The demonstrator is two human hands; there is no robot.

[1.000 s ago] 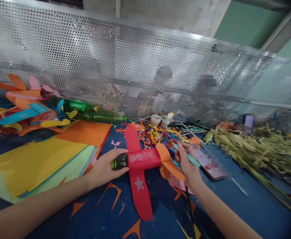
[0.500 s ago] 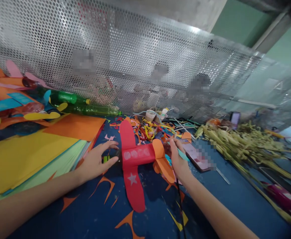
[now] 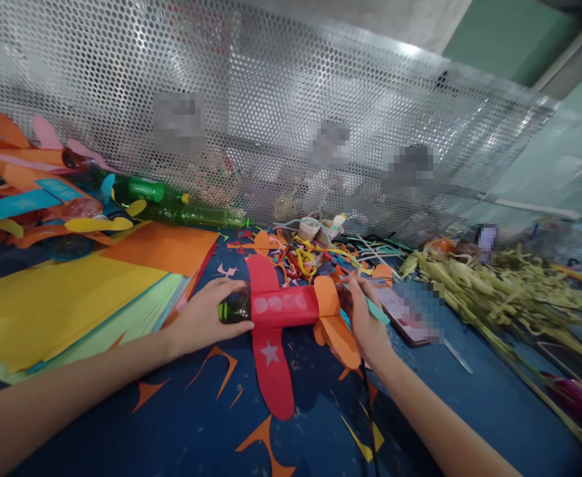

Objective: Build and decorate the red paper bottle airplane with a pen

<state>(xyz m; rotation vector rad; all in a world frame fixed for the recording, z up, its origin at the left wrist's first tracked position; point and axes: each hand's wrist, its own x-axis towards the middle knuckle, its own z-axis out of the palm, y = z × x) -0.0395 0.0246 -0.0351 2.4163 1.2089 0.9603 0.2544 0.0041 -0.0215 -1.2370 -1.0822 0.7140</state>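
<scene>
A toy plane [image 3: 284, 308] made from a dark bottle wrapped in red paper lies across the middle. Its red wings reach front and back; the near one carries a silver star. Orange paper pieces [image 3: 327, 295] form the tail at its right end. My left hand [image 3: 211, 315] grips the bare green-black bottle end, thumb in front, fingers behind. At the tail end, my right hand [image 3: 368, 318] is closed round a teal tool [image 3: 378, 311] that is mostly hidden by the fingers. A black cord [image 3: 368, 411] runs down below that hand.
Coloured paper sheets [image 3: 72, 291] and finished paper planes [image 3: 47, 179] lie left. Paper scraps [image 3: 301, 258] are heaped behind the plane. A phone [image 3: 405, 315] and dried husks [image 3: 500, 285] lie right. Perforated metal [image 3: 271, 86] stands at the back, with green bottles [image 3: 172, 205] along it.
My left hand has closed from a loose, open pose onto the bottle end. My right hand stays at the tail. The whole view has shifted slightly.
</scene>
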